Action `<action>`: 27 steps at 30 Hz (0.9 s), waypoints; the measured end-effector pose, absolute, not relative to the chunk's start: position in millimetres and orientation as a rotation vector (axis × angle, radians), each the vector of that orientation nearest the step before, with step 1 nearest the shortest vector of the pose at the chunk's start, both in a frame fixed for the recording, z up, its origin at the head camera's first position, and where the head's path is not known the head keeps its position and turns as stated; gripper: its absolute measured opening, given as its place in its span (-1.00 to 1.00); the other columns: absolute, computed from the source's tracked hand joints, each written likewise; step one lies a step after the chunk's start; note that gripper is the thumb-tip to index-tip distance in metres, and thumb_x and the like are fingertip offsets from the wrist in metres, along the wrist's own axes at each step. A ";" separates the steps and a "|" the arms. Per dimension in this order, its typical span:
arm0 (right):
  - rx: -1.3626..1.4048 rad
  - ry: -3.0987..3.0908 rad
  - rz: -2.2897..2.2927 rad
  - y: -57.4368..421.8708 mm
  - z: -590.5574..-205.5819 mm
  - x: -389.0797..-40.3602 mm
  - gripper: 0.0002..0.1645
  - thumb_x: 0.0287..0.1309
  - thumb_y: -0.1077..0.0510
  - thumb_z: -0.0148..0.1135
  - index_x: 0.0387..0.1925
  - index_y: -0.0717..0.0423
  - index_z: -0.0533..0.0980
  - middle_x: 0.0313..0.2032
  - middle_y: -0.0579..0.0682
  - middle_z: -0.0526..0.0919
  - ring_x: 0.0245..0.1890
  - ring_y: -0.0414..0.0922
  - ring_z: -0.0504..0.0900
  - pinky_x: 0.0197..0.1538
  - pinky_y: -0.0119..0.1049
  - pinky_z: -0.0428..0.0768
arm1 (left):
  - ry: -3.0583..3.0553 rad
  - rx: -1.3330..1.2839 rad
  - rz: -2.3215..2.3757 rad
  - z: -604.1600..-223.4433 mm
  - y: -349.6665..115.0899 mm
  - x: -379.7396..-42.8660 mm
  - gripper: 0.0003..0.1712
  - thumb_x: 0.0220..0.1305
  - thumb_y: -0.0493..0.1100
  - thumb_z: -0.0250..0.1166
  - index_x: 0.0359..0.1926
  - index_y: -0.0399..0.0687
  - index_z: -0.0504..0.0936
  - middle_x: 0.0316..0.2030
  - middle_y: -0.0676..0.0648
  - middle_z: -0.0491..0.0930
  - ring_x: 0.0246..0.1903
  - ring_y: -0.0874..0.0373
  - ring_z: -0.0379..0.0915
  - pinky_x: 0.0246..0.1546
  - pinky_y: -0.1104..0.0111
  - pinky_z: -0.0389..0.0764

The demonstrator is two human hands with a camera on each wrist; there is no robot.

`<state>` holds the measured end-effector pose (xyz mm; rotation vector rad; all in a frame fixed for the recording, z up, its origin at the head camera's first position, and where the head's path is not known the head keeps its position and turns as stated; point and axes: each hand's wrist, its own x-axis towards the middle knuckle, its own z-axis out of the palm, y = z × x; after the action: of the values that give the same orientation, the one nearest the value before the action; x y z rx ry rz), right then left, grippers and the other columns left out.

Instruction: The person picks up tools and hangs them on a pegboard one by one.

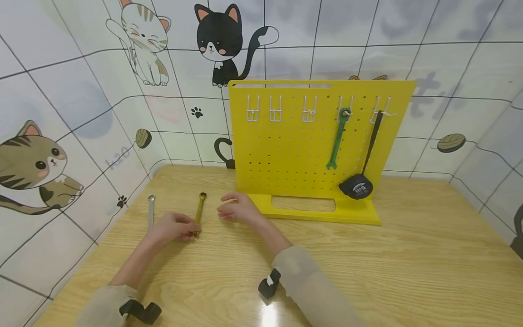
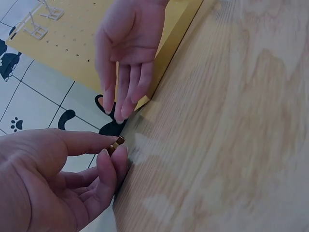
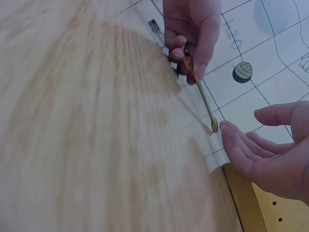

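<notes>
My left hand (image 1: 173, 227) pinches the near end of a gold combination wrench (image 1: 199, 210) between thumb and fingers. In the right wrist view the wrench (image 3: 204, 99) tilts over the wooden table, its ring end pointing toward my right hand (image 3: 270, 150). That right hand (image 1: 239, 209) holds nothing, its fingers loosely bent a little to the right of the wrench. A silver wrench (image 1: 151, 211) lies on the table left of my left hand, its lower part hidden. On the yellow pegboard (image 1: 286, 150) hang a green wrench (image 1: 338, 141) and a black tape measure (image 1: 357, 186).
Three white hooks, among them the leftmost hook (image 1: 253, 109), carry nothing on the pegboard. The pegboard's base (image 1: 318, 216) stands on the wooden table (image 1: 429, 254). Behind it rises a tiled wall (image 1: 184, 122) with cat drawings.
</notes>
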<state>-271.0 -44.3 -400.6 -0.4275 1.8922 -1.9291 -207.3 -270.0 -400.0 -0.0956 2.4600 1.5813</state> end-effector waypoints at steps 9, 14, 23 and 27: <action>-0.240 1.828 -1.875 -60.8 -399.1 -265.9 -0.44 0.27 0.38 0.22 0.23 0.57 0.33 -0.10 0.43 0.68 -0.04 0.23 0.71 -0.05 -0.15 0.71 | 2.328 -0.036 1.637 -397.7 -256.5 -206.2 -0.58 0.33 -0.21 0.38 0.00 -0.54 0.59 -0.29 -0.14 0.70 -0.37 0.15 0.70 -0.27 0.36 0.71; -0.245 1.797 -1.897 -63.5 -403.5 -266.7 -0.63 0.31 0.40 0.17 0.06 0.61 0.45 -0.13 0.45 0.68 -0.11 0.19 0.74 -0.05 -0.15 0.71 | 2.235 0.044 1.686 -400.5 -251.0 -205.8 -0.59 0.36 -0.26 0.34 0.01 -0.60 0.55 -0.30 -0.14 0.71 -0.36 0.15 0.71 -0.25 0.36 0.71; -0.283 1.896 -1.809 -63.1 -406.8 -268.8 -0.79 0.27 0.40 0.25 -0.11 0.50 0.60 -0.30 0.26 0.73 -0.32 -0.03 0.73 -0.12 -0.22 0.72 | 2.155 0.097 1.702 -399.0 -241.0 -203.2 -0.64 0.36 -0.28 0.34 -0.03 -0.57 0.56 -0.30 -0.13 0.71 -0.34 0.13 0.70 -0.21 0.34 0.71; -0.318 1.939 -1.790 -62.2 -403.6 -268.4 -0.79 0.26 0.37 0.30 -0.11 0.44 0.62 -0.31 0.15 0.71 -0.35 -0.05 0.70 -0.11 -0.20 0.71 | 2.140 0.112 1.705 -397.4 -238.3 -203.3 -0.66 0.36 -0.28 0.33 -0.03 -0.55 0.54 -0.29 -0.15 0.71 -0.33 0.10 0.70 -0.21 0.33 0.71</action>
<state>-268.4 -62.2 -403.6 -0.3177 1.9390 -1.7902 -203.3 -238.3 -397.4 0.1117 2.1404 1.7046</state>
